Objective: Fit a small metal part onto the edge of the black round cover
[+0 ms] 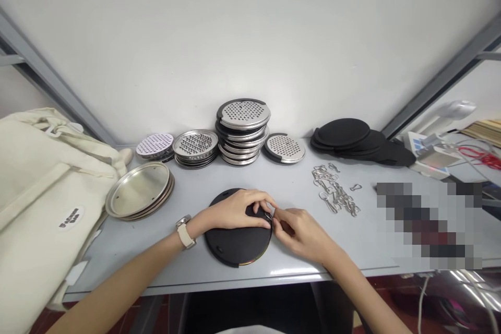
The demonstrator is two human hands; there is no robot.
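Black and round, the disc (pixel 245 245) lies flat on the surface (pixel 289 180), near middle, with no long axis; its coloured rim faces near-right. The left hand (pixel 237 210) grasps it; the right hand (pixel 300 233) pinches a metal clip (pixel 268 215) at its right edge, which crowded fingers might let slip.

Head-worn view, forward and down
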